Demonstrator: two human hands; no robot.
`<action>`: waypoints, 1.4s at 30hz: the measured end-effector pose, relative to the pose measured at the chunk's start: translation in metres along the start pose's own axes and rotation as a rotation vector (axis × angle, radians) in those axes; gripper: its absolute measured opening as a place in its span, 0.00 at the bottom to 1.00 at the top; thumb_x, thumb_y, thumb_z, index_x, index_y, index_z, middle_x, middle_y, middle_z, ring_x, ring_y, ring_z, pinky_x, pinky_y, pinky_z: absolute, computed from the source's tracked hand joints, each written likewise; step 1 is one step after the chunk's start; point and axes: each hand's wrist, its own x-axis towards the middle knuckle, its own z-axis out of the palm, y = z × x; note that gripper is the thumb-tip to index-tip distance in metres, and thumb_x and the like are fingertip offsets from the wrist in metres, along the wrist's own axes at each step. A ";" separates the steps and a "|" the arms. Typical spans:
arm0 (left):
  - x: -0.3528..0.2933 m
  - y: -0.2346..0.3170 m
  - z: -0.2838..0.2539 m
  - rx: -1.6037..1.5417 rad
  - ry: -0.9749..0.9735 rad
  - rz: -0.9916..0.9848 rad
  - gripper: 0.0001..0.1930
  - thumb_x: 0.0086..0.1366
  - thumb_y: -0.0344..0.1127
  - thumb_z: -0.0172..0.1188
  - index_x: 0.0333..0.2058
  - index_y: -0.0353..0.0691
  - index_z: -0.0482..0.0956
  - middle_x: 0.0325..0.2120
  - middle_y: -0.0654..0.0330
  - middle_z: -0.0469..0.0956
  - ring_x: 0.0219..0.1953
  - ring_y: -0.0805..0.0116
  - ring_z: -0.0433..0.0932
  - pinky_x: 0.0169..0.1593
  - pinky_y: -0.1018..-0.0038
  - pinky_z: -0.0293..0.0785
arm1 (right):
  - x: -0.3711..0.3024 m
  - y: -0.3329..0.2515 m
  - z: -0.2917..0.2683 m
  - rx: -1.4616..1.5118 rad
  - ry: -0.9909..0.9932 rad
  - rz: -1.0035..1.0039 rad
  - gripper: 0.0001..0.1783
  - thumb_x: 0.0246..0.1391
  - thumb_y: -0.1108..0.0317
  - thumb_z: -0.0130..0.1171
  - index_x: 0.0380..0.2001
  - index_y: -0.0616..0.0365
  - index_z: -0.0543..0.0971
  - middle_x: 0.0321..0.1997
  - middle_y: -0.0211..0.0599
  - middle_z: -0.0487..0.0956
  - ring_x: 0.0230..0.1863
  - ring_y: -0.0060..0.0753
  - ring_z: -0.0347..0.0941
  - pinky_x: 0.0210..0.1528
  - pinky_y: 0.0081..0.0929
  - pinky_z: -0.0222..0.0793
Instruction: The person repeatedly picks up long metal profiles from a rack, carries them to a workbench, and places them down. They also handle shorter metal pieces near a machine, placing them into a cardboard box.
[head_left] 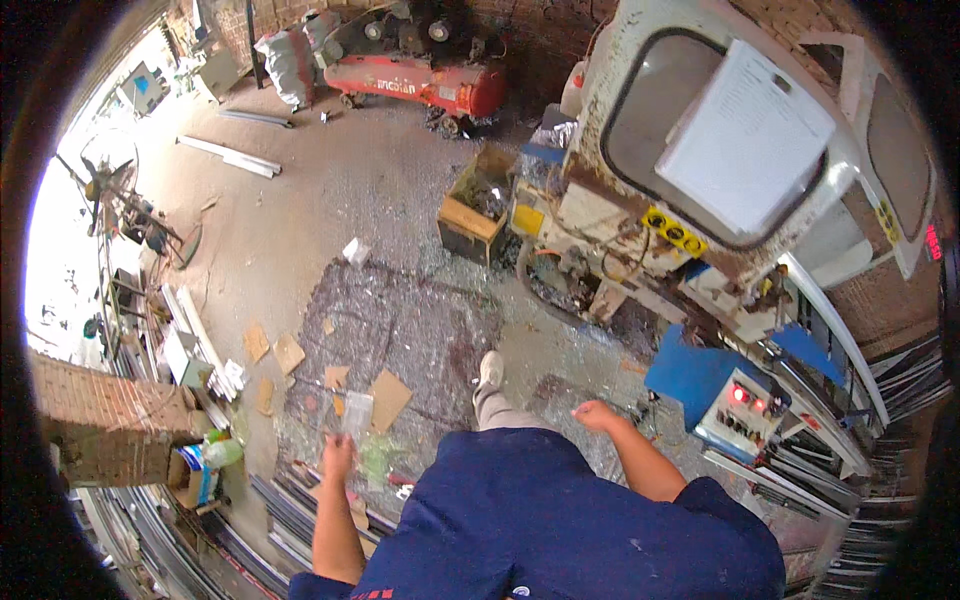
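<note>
My left hand (pixel 338 455) is low at the left with its fingers closed. Just beyond its fingertips is a small translucent rectangular piece (pixel 357 412); it looks like clear plastic. Whether the hand grips that piece or only overlaps it in view, I cannot tell. Beside the hand, a pale green see-through patch (pixel 378 460) shows over the floor. My right hand (pixel 597 415) hangs out to the right, fingers loosely curled, and nothing shows in it. One pale shoe (pixel 490 370) is forward on a dark, speckled floor mat (pixel 400 310).
Cardboard scraps (pixel 390 400) lie ahead of my left hand. At right stand a large machine (pixel 590 215) with a white windowed hood and a control box (pixel 740 410) with lit red lamps. A wooden box (pixel 470 222), a red compressor (pixel 415 85), a fan (pixel 110 190) and metal profiles (pixel 265 510) surround me.
</note>
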 end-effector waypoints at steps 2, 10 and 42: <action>-0.006 -0.021 0.019 0.292 -0.109 0.034 0.18 0.62 0.44 0.55 0.33 0.30 0.78 0.28 0.42 0.79 0.34 0.48 0.80 0.39 0.60 0.75 | 0.054 -0.027 -0.020 -0.017 -0.014 -0.031 0.26 0.56 0.44 0.55 0.37 0.58 0.82 0.37 0.46 0.82 0.40 0.41 0.79 0.46 0.38 0.72; 0.022 0.052 0.058 0.224 -0.509 -0.324 0.20 0.61 0.48 0.55 0.35 0.33 0.79 0.31 0.39 0.79 0.38 0.42 0.79 0.42 0.57 0.74 | 0.193 -0.216 -0.156 -0.063 0.062 -0.112 0.24 0.57 0.46 0.54 0.45 0.53 0.79 0.43 0.49 0.81 0.47 0.51 0.76 0.49 0.41 0.71; 0.569 0.765 0.214 0.198 -1.044 0.581 0.20 0.67 0.44 0.56 0.49 0.33 0.73 0.40 0.49 0.80 0.42 0.61 0.80 0.47 0.67 0.75 | 0.405 -0.453 -0.402 1.122 1.218 0.094 0.40 0.61 0.53 0.56 0.65 0.67 0.54 0.69 0.55 0.55 0.70 0.47 0.54 0.66 0.37 0.56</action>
